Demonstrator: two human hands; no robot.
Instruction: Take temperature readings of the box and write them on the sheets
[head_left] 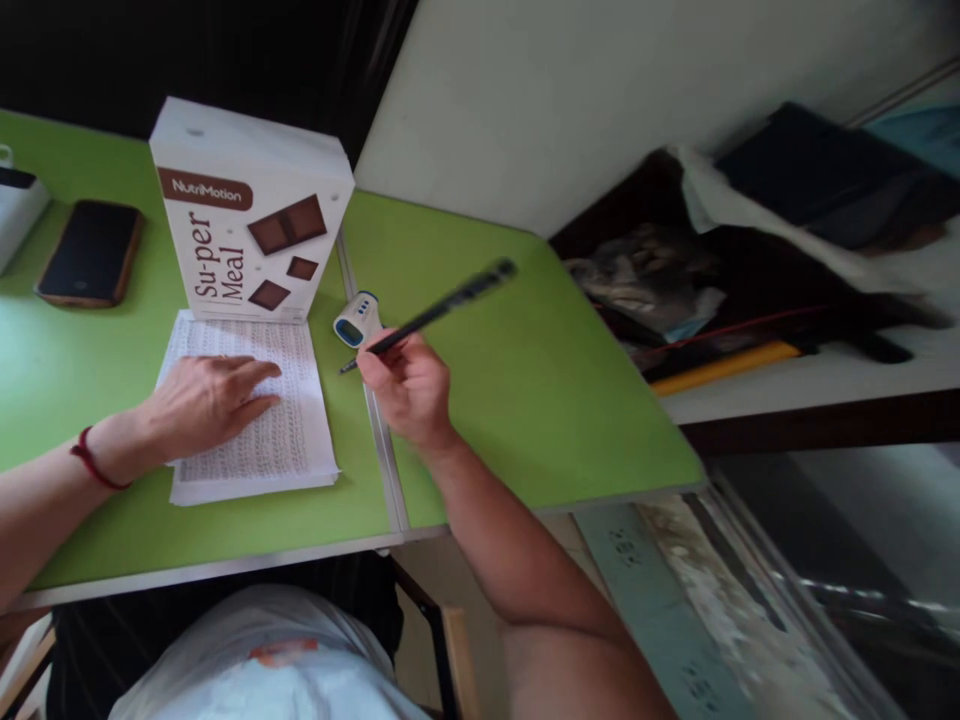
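Observation:
My left hand [214, 400] lies flat with its fingers stretched out on a stack of paper sheets [296, 440] covered in dense rows of writing. A black pen [442, 308] is pinched in my right hand [412, 385], raised to the right of the sheets. Its tip points left and down, apart from the paper. Just beyond that hand lies a white and blue handheld thermometer [358, 318] with a small display, its lower part hidden behind the fingers. At the sheets' far edge stands a white NutriMotion box [247, 215] printed with chocolate pieces.
A dark phone [91, 250] rests on the green table [517, 400] at the left, near a white device [16, 215] cut off by the frame. A metal seam crosses the tabletop. On the right, a cat [652, 275] lies among cloths on a shelf.

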